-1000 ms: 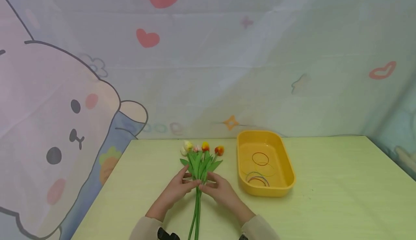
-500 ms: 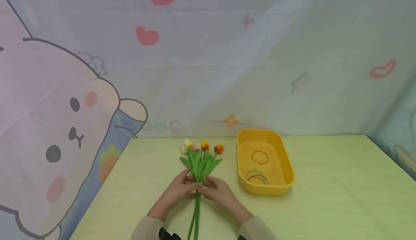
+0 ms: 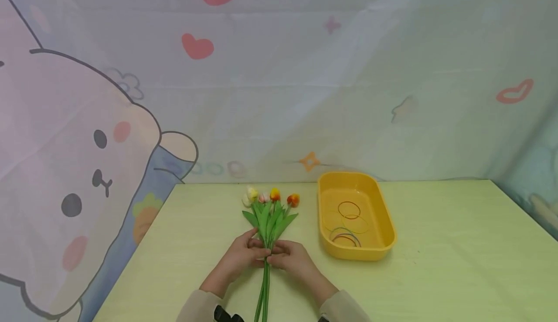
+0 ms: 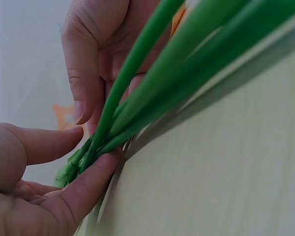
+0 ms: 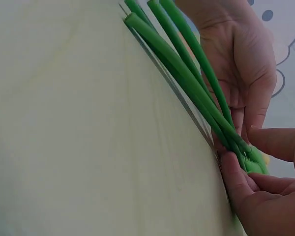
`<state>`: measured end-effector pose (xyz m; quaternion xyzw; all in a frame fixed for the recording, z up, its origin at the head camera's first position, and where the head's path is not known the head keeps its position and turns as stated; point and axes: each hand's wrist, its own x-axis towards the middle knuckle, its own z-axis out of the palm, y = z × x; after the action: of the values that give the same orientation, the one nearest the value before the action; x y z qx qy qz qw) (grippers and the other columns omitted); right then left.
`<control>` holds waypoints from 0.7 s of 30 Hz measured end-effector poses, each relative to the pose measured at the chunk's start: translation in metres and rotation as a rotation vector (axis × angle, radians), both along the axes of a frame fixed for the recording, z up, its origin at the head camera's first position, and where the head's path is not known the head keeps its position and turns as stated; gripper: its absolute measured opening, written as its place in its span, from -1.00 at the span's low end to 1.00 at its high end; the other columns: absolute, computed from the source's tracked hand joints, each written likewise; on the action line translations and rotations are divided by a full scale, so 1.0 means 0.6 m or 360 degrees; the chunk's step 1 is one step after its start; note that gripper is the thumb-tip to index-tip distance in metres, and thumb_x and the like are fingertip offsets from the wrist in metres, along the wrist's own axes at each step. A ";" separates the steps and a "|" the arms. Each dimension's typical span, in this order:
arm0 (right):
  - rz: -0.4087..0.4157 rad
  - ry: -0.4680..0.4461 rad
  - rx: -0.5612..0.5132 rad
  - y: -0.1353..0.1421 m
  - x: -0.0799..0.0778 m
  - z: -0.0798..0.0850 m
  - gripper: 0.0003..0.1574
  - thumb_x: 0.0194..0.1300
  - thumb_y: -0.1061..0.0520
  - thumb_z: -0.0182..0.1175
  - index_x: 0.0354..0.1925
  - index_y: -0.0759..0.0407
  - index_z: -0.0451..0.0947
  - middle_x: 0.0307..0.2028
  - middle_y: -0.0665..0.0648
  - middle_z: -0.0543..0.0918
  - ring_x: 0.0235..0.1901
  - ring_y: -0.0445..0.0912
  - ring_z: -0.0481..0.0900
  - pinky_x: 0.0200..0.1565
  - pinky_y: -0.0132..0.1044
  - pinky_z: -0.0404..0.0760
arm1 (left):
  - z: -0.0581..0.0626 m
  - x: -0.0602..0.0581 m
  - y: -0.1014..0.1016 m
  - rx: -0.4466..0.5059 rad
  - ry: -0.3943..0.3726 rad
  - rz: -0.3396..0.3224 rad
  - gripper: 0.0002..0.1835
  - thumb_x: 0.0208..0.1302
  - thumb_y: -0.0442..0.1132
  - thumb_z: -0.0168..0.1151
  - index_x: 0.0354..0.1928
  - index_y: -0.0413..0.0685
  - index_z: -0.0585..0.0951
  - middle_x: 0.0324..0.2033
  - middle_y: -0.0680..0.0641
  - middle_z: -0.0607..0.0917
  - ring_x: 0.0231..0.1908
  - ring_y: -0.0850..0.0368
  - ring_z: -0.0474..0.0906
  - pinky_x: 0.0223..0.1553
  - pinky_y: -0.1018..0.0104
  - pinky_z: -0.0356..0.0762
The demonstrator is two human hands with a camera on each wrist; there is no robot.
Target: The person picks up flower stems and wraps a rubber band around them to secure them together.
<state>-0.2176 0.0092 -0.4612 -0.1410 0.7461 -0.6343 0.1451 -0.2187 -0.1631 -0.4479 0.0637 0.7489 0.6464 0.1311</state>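
Observation:
A bunch of artificial tulips (image 3: 267, 222) lies on the table in the head view, its white, pink, yellow and red-orange heads pointing away. My left hand (image 3: 237, 261) and right hand (image 3: 297, 260) hold it from either side, just below the leaves, with fingers curled behind the green stems and thumb tips close together in front. Up close in the left wrist view, the left hand's thumb (image 4: 49, 143) and fingers close round the gathered stems (image 4: 152, 88). From the right wrist, the right hand (image 5: 270, 206) has its fingers against the stems (image 5: 196, 88) at the leaf base.
Right of the bunch stands a yellow plastic tray (image 3: 377, 237), with several thin coloured rubber bands (image 3: 349, 202) lying in it. The pale green table (image 3: 453, 244) ends at a printed cloth backdrop (image 3: 279, 94).
Both hands have slid slightly down the stems toward me, and the right hand's fingers have drawn in closer round them. The flower heads and the tray stay in place.

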 end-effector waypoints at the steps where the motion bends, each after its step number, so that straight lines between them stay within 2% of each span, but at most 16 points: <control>1: -0.0007 0.0003 0.0002 -0.001 0.000 0.000 -0.31 0.23 0.28 0.25 0.21 0.65 0.28 0.00 0.47 0.59 -0.04 0.17 0.64 -0.05 -0.10 0.69 | -0.001 0.000 0.000 0.0003 -0.0002 -0.0002 -0.13 0.25 -0.46 0.21 0.41 -0.56 -0.12 0.01 -0.45 0.55 -0.16 -0.07 0.66 -0.16 0.09 0.71; 11: -0.0098 -0.0008 -0.0076 -0.006 0.005 0.003 -0.28 0.13 0.35 0.29 0.20 0.65 0.29 -0.09 0.40 0.65 -0.14 0.05 0.68 -0.10 -0.19 0.69 | -0.008 -0.002 0.007 0.0030 -0.0040 0.0094 -0.11 0.20 -0.50 0.25 0.43 -0.49 -0.07 -0.09 -0.31 0.63 -0.20 0.02 0.67 -0.18 0.17 0.72; 21: -0.0121 0.0059 -0.0165 -0.007 0.005 0.004 -0.28 0.14 0.40 0.28 0.22 0.66 0.26 -0.04 0.45 0.60 -0.10 0.14 0.66 -0.13 -0.22 0.71 | -0.001 0.003 0.011 0.0126 0.0018 0.0186 -0.11 0.19 -0.50 0.27 0.43 -0.47 -0.04 -0.03 -0.39 0.62 -0.18 0.00 0.67 -0.17 0.14 0.72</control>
<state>-0.2146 0.0051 -0.4587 -0.1316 0.7197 -0.6744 0.0997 -0.2170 -0.1564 -0.4487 0.0287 0.7259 0.6818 0.0863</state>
